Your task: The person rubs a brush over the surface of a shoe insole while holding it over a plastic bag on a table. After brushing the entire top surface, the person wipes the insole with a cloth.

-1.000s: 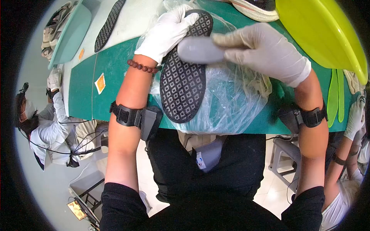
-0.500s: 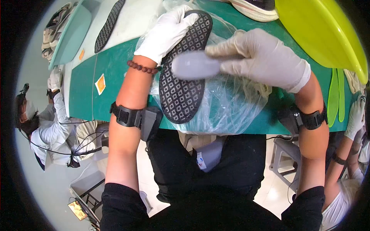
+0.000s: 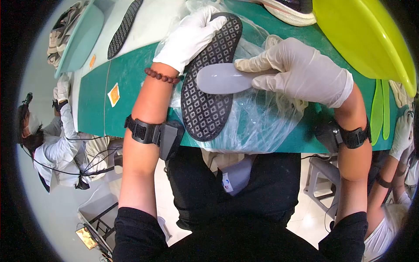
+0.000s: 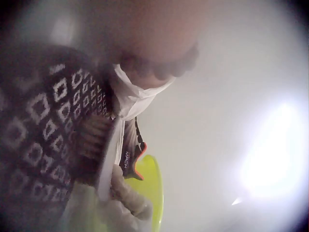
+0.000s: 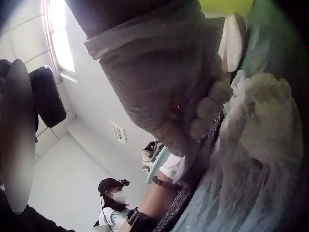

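Note:
A dark insole with a pale diamond pattern lies slanted over clear plastic film. The gloved left hand grips its upper left edge, thumb on top. From the right, the gloved right hand pinches a whitish oval brush between thumb and fingers, over the insole's middle. In the left wrist view the brush's bristles face the patterned surface. The right wrist view shows the right hand over the insole's edge; the brush is hidden there.
On the green table are a lime-green basin, a shoe, green insole-shaped pieces and an orange-and-white packet. A second dark insole and a pale blue basin stand left. Other people are at both sides.
The right hand has moved the brush down along the insole, from its upper part to its middle, and the brush now looks sharp, not blurred. The left hand keeps its grip, almost unmoved.

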Tool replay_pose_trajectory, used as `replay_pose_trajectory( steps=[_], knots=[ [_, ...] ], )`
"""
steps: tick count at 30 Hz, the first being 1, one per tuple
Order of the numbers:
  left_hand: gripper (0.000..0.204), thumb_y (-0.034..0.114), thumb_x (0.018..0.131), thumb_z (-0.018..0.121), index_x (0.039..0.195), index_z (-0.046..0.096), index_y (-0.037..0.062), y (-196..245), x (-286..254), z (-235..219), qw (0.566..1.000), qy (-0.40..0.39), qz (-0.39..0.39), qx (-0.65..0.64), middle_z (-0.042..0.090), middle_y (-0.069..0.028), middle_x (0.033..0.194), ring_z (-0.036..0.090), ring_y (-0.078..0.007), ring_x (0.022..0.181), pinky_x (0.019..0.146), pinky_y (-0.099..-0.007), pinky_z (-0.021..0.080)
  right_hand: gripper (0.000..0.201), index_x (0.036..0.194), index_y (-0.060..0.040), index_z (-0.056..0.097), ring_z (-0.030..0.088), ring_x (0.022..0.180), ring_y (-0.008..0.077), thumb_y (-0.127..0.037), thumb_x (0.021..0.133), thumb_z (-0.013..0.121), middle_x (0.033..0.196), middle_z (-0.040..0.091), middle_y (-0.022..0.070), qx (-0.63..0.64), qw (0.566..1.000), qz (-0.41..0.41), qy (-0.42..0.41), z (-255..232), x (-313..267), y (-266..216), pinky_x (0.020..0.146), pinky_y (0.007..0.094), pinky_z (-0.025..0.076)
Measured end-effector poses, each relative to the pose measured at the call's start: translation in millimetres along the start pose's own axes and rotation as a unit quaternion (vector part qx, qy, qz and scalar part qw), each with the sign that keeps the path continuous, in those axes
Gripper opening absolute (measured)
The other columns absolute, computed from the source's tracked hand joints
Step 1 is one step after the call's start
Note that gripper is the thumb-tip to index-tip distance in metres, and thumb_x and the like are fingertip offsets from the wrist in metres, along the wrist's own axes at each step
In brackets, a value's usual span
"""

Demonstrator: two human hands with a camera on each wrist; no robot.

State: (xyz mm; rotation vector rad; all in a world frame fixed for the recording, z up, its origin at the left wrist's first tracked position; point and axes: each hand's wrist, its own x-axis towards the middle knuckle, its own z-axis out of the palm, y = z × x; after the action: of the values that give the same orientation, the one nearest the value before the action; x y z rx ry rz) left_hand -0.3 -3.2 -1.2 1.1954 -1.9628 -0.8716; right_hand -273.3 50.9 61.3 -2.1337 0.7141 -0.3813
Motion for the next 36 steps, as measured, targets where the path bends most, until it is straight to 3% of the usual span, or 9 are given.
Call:
replay_pose_trajectory(
  steps=[4, 11, 15, 19, 22, 25, 28, 32, 36],
  knots=[
    [0.030, 0.027, 0.109, 0.059, 0.121, 0.066, 0.0009, -4, 2, 1, 1.000, 0.003, 0.005, -0.031, 0.072, -0.0066, 0.106, 0.062, -0.0128, 0.097, 0.091, -0.0307, 0.051, 0.037, 0.127, -0.0014, 0.073, 0.076, 0.105, 0.0256, -0.017, 0.093, 0.073, 0.117, 0.076, 0.0196, 0.045, 0.992, -0.003, 0.115, 13, 2, 14, 0.095, 0.0334, 0.057],
    [0.037, 0.032, 0.107, 0.060, 0.126, 0.065, 0.0001, -12, 2, 1, 0.999, 0.028, -0.003, 0.023, 0.072, -0.0104, 0.104, 0.063, -0.0145, 0.096, 0.090, -0.0333, 0.051, 0.037, 0.126, -0.0011, 0.073, 0.076, 0.105, 0.0233, -0.017, 0.093, 0.075, 0.118, 0.077, 0.0193, 0.106, 0.993, 0.019, -0.055, 11, -2, 2, 0.095, 0.0330, 0.057],
    [0.041, 0.034, 0.107, 0.061, 0.128, 0.064, -0.0012, -16, 4, 0, 1.000, 0.014, -0.001, 0.010, 0.073, -0.0150, 0.106, 0.066, -0.0205, 0.096, 0.090, -0.0367, 0.052, 0.038, 0.128, -0.0013, 0.073, 0.076, 0.104, 0.0225, -0.013, 0.092, 0.075, 0.119, 0.077, 0.0191, -0.010, 0.990, 0.008, 0.139, 11, 4, 16, 0.095, 0.0327, 0.057],
    [0.043, 0.036, 0.106, 0.061, 0.127, 0.064, -0.0013, -9, 1, -3, 0.997, 0.022, -0.008, 0.076, 0.073, -0.0178, 0.108, 0.069, -0.0259, 0.097, 0.091, -0.0380, 0.052, 0.042, 0.136, -0.0013, 0.068, 0.073, 0.108, 0.0179, -0.009, 0.095, 0.074, 0.128, 0.075, 0.0135, -0.021, 0.997, 0.026, -0.064, -3, 0, -11, 0.098, 0.0285, 0.055],
    [0.041, 0.036, 0.106, 0.061, 0.125, 0.065, -0.0005, -14, 3, -1, 0.999, 0.027, -0.007, 0.042, 0.073, -0.0181, 0.107, 0.069, -0.0270, 0.098, 0.091, -0.0385, 0.052, 0.040, 0.135, -0.0024, 0.069, 0.072, 0.107, 0.0152, -0.010, 0.096, 0.074, 0.125, 0.076, 0.0135, 0.012, 0.999, 0.023, 0.032, 7, 2, 0, 0.097, 0.0292, 0.055],
    [0.032, 0.031, 0.107, 0.064, 0.123, 0.066, 0.0034, -10, 4, 0, 0.999, 0.022, -0.021, 0.040, 0.068, 0.0032, 0.109, 0.059, -0.0050, 0.100, 0.093, -0.0242, 0.050, 0.039, 0.132, -0.0025, 0.071, 0.073, 0.108, 0.0190, -0.012, 0.094, 0.074, 0.122, 0.076, 0.0161, 0.019, 0.996, 0.007, 0.084, 13, 3, 13, 0.097, 0.0314, 0.055],
    [0.033, 0.031, 0.107, 0.064, 0.126, 0.066, 0.0033, -10, 4, -3, 0.993, 0.010, -0.032, 0.110, 0.068, 0.0027, 0.111, 0.060, -0.0052, 0.102, 0.093, -0.0242, 0.050, 0.038, 0.129, -0.0011, 0.071, 0.075, 0.107, 0.0249, -0.015, 0.093, 0.074, 0.121, 0.075, 0.0195, 0.023, 0.999, -0.009, -0.037, 4, 0, 1, 0.096, 0.0339, 0.057],
    [0.034, 0.032, 0.107, 0.064, 0.126, 0.066, 0.0031, -10, 2, -2, 0.998, 0.004, -0.044, 0.033, 0.068, 0.0027, 0.111, 0.059, -0.0057, 0.102, 0.095, -0.0240, 0.049, 0.037, 0.128, -0.0038, 0.073, 0.076, 0.103, 0.0254, -0.016, 0.093, 0.074, 0.120, 0.076, 0.0190, 0.017, 0.994, -0.023, 0.102, 16, 4, 14, 0.096, 0.0335, 0.057],
    [0.034, 0.032, 0.107, 0.064, 0.126, 0.066, 0.0032, -9, 3, -2, 0.997, 0.007, -0.042, 0.064, 0.068, 0.0031, 0.111, 0.059, -0.0057, 0.102, 0.095, -0.0238, 0.049, 0.039, 0.128, -0.0033, 0.073, 0.076, 0.105, 0.0243, -0.019, 0.092, 0.076, 0.120, 0.075, 0.0194, 0.041, 0.999, -0.018, -0.029, 7, 0, 6, 0.096, 0.0334, 0.056]
  ],
)
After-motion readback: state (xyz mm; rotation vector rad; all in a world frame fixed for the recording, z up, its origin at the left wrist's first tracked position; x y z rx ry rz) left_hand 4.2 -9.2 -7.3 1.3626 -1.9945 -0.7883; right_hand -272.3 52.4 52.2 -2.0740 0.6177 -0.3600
